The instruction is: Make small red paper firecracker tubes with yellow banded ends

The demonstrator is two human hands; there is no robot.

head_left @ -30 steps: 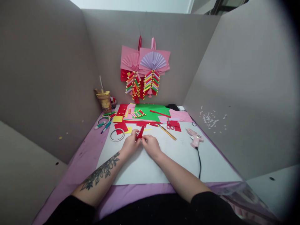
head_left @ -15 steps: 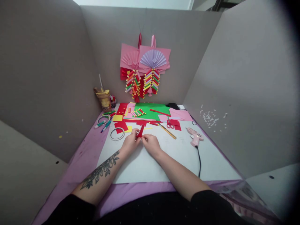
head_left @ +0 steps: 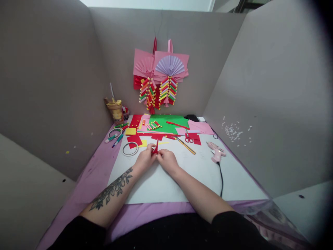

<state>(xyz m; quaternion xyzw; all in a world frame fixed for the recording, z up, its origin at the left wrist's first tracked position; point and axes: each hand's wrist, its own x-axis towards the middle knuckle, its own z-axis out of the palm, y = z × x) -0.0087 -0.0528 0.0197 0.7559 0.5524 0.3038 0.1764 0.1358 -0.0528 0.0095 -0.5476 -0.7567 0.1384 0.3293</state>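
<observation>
A small red paper strip [head_left: 156, 147] stands up between my two hands, above the white sheet [head_left: 192, 180]. My left hand [head_left: 146, 156] has its fingers closed round the strip's left side. My right hand [head_left: 168, 159] is pinched at the strip's lower end, its fingertips touching those of my left hand. Just left of my left hand lies a roll of tape [head_left: 130, 148]. Beyond the hands are a red paper square [head_left: 134, 140] and a yellow piece [head_left: 143, 143].
A yellow cutter [head_left: 186, 146], red scissors [head_left: 189, 139] and a pink glue gun [head_left: 217, 152] with a black cord lie to the right. Green paper [head_left: 169, 123] with small paper rolls is at the back. Paper fan decorations [head_left: 170, 66] hang on the back panel.
The red strip has turned between my fingers and now shows a narrower face. Both hands remain in nearly the same place.
</observation>
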